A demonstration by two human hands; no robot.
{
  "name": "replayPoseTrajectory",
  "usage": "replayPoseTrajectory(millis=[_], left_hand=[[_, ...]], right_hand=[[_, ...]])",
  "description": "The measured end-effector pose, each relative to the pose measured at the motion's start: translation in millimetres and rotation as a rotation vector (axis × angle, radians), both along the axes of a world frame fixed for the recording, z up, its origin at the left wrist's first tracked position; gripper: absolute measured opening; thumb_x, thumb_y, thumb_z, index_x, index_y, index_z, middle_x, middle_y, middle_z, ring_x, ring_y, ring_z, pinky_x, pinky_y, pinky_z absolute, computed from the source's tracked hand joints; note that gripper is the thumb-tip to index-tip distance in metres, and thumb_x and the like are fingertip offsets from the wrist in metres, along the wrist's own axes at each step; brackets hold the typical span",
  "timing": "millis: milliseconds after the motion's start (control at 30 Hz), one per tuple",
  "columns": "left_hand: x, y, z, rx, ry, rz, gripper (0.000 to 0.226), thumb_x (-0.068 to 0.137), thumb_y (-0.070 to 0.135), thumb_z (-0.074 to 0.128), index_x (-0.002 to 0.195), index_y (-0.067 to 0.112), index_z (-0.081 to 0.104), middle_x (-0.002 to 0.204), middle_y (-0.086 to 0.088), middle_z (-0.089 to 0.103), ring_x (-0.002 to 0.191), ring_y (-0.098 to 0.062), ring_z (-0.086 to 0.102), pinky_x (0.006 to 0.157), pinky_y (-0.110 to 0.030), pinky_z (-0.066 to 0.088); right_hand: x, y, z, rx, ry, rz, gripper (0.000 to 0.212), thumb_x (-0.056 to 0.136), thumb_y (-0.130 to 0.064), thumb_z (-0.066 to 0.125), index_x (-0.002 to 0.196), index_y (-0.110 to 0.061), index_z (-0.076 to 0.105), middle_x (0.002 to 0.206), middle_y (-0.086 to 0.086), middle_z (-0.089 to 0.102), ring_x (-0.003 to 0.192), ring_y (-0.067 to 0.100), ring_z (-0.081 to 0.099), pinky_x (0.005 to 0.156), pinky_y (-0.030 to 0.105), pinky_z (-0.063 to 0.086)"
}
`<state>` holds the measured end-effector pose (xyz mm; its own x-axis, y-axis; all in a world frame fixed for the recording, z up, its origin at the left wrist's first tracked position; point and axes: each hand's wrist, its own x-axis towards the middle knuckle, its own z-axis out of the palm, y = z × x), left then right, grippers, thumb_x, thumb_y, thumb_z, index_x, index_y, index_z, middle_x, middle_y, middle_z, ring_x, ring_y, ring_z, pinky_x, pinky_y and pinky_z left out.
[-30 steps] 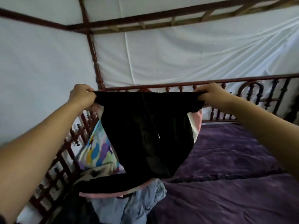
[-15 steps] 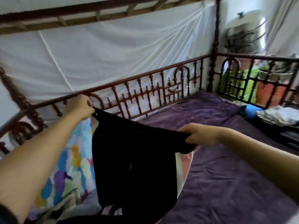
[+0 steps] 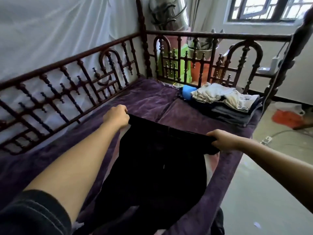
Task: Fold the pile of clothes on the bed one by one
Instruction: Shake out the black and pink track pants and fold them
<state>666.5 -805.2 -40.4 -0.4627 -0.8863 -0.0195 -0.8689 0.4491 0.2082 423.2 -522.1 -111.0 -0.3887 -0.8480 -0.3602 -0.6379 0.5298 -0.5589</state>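
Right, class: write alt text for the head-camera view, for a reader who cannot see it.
A left hand and right hand each grip the top edge of a black garment, spread over a purple bed cover. A stack of clothes lies at the bed's far end, beside the dark wooden railing.

Both hands have swung the black garment point(image 3: 157, 167) away from the heap of unfolded clothes and lowered it. The left hand point(image 3: 116, 116) now grips the top edge farther out, the right hand point(image 3: 220, 139) nearer. Below the grip lies purple bedspread point(image 3: 149, 99). Beyond the right-hand grip, a folded stack point(image 3: 233, 106) has come into view.
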Motion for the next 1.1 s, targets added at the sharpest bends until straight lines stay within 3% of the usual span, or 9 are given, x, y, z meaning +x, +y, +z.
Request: replayPoseTrajectory(millis=[167,333,400,500,600,700,833,933,1100], left_hand=[[-181.3,-14.0,-93.3,0.135,0.001,-0.020,0.035,0.086,0.013,0.046,0.116,0.025,0.060,0.120,-0.011,0.060,0.107,-0.034,0.057,0.075,-0.034,0.041],[-335.1,-23.7,-175.8,0.378,0.168,0.077,0.041,0.081,0.006,0.042,0.113,0.020,0.064,0.112,-0.014,0.062,0.085,-0.035,0.066,0.076,-0.041,0.058],[-382.7,-31.9,-199.4,0.416,0.246,0.105,0.041,0.083,0.005,0.040,0.114,0.019,0.063,0.111,-0.014,0.063,0.079,-0.033,0.067,0.074,-0.042,0.059],[-436.4,-49.1,-232.8,0.484,0.327,0.120,0.043,0.086,0.008,0.043,0.124,0.021,0.058,0.126,-0.012,0.058,0.104,-0.032,0.062,0.088,-0.043,0.054],[-462.5,-60.8,-262.9,0.578,0.339,0.072,0.053,0.092,0.023,0.051,0.144,0.022,0.039,0.145,-0.007,0.044,0.126,-0.027,0.049,0.105,-0.042,0.043],[-446.0,-62.9,-286.1,0.573,0.322,0.061,0.066,0.091,0.035,0.057,0.149,0.021,0.028,0.150,-0.008,0.037,0.137,-0.024,0.037,0.113,-0.037,0.030],[-360.2,-49.8,-304.4,0.563,0.180,0.149,0.058,0.092,0.032,0.056,0.144,0.017,0.037,0.145,-0.010,0.042,0.133,-0.027,0.041,0.108,-0.036,0.033],[-267.9,-27.5,-308.7,0.574,0.018,0.256,0.047,0.093,0.026,0.056,0.137,0.014,0.046,0.136,-0.013,0.050,0.124,-0.032,0.048,0.100,-0.035,0.038],[-107.5,19.7,-311.1,0.637,-0.095,0.556,0.028,0.089,0.020,0.061,0.115,0.010,0.061,0.115,-0.014,0.066,0.109,-0.033,0.059,0.086,-0.032,0.044]], right_hand=[[-155.6,-16.9,-88.2,0.153,0.181,-0.081,0.031,0.076,-0.011,0.048,0.100,-0.024,0.062,0.097,0.001,0.066,0.092,0.026,0.062,0.077,0.036,0.052],[-280.8,-28.2,-158.5,0.259,0.252,-0.149,0.023,0.079,-0.012,0.049,0.095,-0.025,0.058,0.094,0.004,0.063,0.095,0.031,0.063,0.071,0.035,0.050],[-321.1,-36.5,-177.8,0.265,0.346,-0.154,0.024,0.083,-0.015,0.049,0.103,-0.024,0.057,0.100,0.007,0.065,0.093,0.032,0.063,0.069,0.036,0.049],[-369.0,-50.3,-205.7,0.235,0.485,-0.150,0.019,0.087,-0.016,0.049,0.104,-0.022,0.053,0.105,0.007,0.064,0.095,0.032,0.062,0.066,0.035,0.044],[-399.0,-65.1,-238.8,0.273,0.470,-0.140,0.017,0.086,-0.017,0.047,0.103,-0.019,0.049,0.107,0.009,0.063,0.097,0.034,0.061,0.068,0.037,0.044],[-404.6,-77.1,-267.5,0.335,0.385,-0.146,0.020,0.088,-0.027,0.047,0.105,-0.016,0.045,0.111,0.015,0.060,0.103,0.035,0.058,0.070,0.037,0.041],[-374.8,-95.2,-281.3,0.333,0.398,-0.089,0.043,0.088,-0.036,0.051,0.128,-0.020,0.046,0.123,0.013,0.053,0.114,0.035,0.047,0.086,0.045,0.046],[-326.2,-124.0,-281.8,0.338,0.406,0.073,0.043,0.088,-0.035,0.052,0.130,-0.024,0.047,0.125,0.007,0.051,0.117,0.030,0.046,0.088,0.045,0.045],[-226.8,-188.1,-280.7,0.344,0.290,0.421,0.039,0.091,-0.029,0.048,0.129,-0.023,0.053,0.126,0.004,0.053,0.121,0.027,0.046,0.092,0.037,0.044]])
